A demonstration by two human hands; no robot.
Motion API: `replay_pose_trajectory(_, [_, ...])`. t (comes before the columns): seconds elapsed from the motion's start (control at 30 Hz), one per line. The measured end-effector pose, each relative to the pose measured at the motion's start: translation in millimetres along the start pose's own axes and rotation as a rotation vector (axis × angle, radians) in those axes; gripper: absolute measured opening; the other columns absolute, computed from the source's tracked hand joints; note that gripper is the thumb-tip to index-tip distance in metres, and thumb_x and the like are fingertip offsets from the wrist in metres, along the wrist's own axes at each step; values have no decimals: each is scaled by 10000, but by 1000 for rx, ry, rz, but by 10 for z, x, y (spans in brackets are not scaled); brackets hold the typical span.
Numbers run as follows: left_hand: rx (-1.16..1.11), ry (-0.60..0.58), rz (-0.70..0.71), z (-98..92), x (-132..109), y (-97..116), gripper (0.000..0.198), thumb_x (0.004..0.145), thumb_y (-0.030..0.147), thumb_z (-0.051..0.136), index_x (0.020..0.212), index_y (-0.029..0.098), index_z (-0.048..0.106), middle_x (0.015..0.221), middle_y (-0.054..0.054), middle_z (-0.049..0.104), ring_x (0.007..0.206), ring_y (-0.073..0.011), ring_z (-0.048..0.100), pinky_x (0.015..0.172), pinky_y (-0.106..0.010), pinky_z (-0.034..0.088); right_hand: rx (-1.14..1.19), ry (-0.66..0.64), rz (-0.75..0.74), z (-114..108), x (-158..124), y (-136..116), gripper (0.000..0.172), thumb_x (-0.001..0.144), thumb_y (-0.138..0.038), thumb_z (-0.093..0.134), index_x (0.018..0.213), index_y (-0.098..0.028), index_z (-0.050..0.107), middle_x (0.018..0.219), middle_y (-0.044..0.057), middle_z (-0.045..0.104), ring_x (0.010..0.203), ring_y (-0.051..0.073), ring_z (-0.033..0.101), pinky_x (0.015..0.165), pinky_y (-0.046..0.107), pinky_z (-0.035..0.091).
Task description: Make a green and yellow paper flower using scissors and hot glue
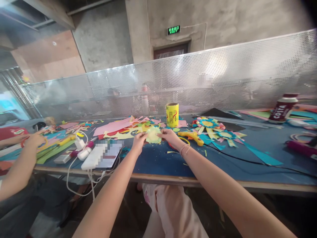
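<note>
From where I'm standing, the person's two hands are holding a pale yellow paper rosette (153, 135) over the blue table (160, 165), in front of the yellow roll (172, 115). The left hand (139, 142) is pinching the rosette's left edge, fingertips closed around the paper; the right hand (170, 137) is gripping the opposite side the same way, its fingers partly overlapping the rosette. The rosette is showing its broad face to the wearer, its ragged greenish rim spreading outward all around. Being roughly round, it is showing no clear long axis; I can't tell whether its lower edge is touching the table.

Just beyond the right wrist, a yellow corded tool (194, 137) is lying with its long axis running roughly left to right, its black cable trailing off rightward. Layered paper flowers (208, 123) are resting behind it. A phone (111, 155) is lying near the left forearm, and farther left a co-worker's hand (37, 140) is hovering around cut paper.
</note>
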State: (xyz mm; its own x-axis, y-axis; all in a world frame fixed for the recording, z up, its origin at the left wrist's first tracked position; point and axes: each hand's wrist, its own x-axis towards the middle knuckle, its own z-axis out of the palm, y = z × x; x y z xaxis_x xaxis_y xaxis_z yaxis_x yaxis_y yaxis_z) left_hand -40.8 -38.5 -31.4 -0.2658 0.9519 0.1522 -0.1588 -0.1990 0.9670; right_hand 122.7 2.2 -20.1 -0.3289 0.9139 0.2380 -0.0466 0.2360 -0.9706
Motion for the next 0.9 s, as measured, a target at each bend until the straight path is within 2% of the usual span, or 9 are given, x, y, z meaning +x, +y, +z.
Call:
replay_pose_trajectory(0.13, [36, 79, 3, -21, 17, -4, 301, 524, 353, 721, 692, 143, 585, 565, 42, 453, 516, -69, 435, 452, -181, 388, 26, -84, 56, 11, -4, -3, 404, 477, -451, 758, 625, -162, 516, 562, -43, 495, 524, 74, 479, 538, 222, 450])
replay_pose_trajectory(0.2, [38, 83, -3, -21, 17, -2, 309, 517, 353, 728, 686, 140, 582, 580, 34, 462, 520, -68, 432, 447, -177, 383, 30, -88, 36, 1, 6, 9, 382, 518, -462, 732, 626, -160, 523, 560, -39, 493, 521, 73, 475, 535, 219, 448])
replay_pose_trajectory(0.33, [-25, 2, -25, 1, -1, 12, 346, 543, 425, 716, 685, 150, 560, 550, 48, 422, 490, -63, 403, 464, -195, 406, -25, -14, -13, -45, 46, 48, 384, 493, -432, 745, 560, -167, 475, 511, -61, 448, 477, 63, 436, 500, 219, 426])
replay_pose_trajectory(0.47, [-31, -62, -49, 9, -12, 8, 384, 591, 509, 670, 689, 159, 547, 495, 72, 357, 436, -55, 365, 465, -208, 410, -55, 11, 15, -67, 55, 58, 383, 471, -415, 758, 537, -168, 471, 492, -60, 455, 471, 68, 446, 503, 228, 430])
replay_pose_trajectory(0.6, [157, -28, -57, -19, 6, -44, 334, 545, 427, 722, 679, 154, 583, 554, 27, 495, 470, -79, 458, 434, -200, 384, -80, -112, 134, -62, 2, 32, 360, 481, -392, 758, 540, -163, 487, 485, -61, 453, 470, 66, 441, 515, 231, 433])
replay_pose_trajectory(0.67, [203, -51, -57, -30, 13, -69, 306, 532, 394, 734, 656, 151, 593, 579, 3, 550, 495, -100, 499, 439, -208, 389, -103, -177, 164, -66, -21, 26, 340, 514, -411, 740, 574, -155, 525, 516, -46, 488, 486, 71, 452, 523, 234, 428])
replay_pose_trajectory(0.77, [217, -136, -51, -27, 5, -79, 266, 521, 351, 746, 616, 151, 599, 552, -3, 570, 495, -106, 507, 457, -213, 395, -231, -168, 92, -93, -19, 39, 336, 555, -446, 706, 605, -144, 568, 499, -45, 479, 459, 64, 405, 476, 223, 360])
replay_pose_trajectory(0.9, [237, -163, -88, 0, -27, -45, 240, 519, 328, 747, 603, 159, 598, 472, 33, 515, 410, -76, 428, 423, -208, 358, -343, -124, 15, -132, 23, 80, 361, 535, -471, 695, 570, -147, 538, 434, -75, 405, 414, 51, 322, 432, 220, 259])
